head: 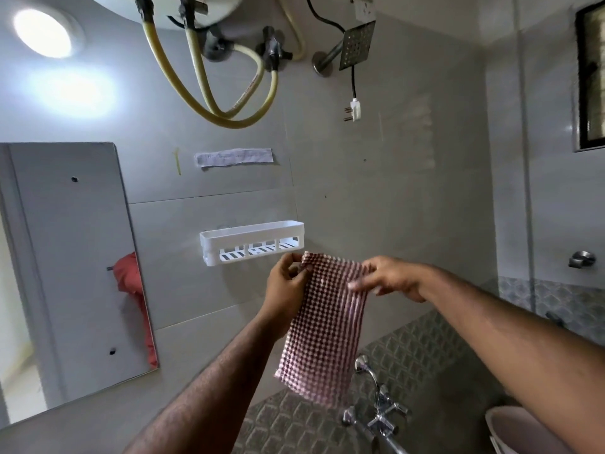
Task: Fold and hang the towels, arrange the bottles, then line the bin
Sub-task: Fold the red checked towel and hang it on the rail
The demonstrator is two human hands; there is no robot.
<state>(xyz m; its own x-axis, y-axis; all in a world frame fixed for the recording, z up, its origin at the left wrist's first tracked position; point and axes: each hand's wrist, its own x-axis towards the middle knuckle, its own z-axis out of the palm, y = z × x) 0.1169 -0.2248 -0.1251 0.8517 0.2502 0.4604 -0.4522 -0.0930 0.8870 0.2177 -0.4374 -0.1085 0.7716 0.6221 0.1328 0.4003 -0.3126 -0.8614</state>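
Note:
A red-and-white checked towel (322, 326) hangs in the air in front of the grey tiled wall, folded into a narrow strip. My left hand (284, 290) pinches its upper left corner. My right hand (389, 278) holds the upper right edge, fingers lying over the cloth. The lower end of the towel dangles just above a chrome tap (376, 404). No bottles or bin liner are in view.
A white plastic wall shelf (252, 242) is fixed just above and left of my hands. A mirror (68, 273) leans on the left, reflecting a red cloth. A water heater with yellow hoses (209, 93), a shower head (357, 45) and a white bucket rim (517, 427) surround the spot.

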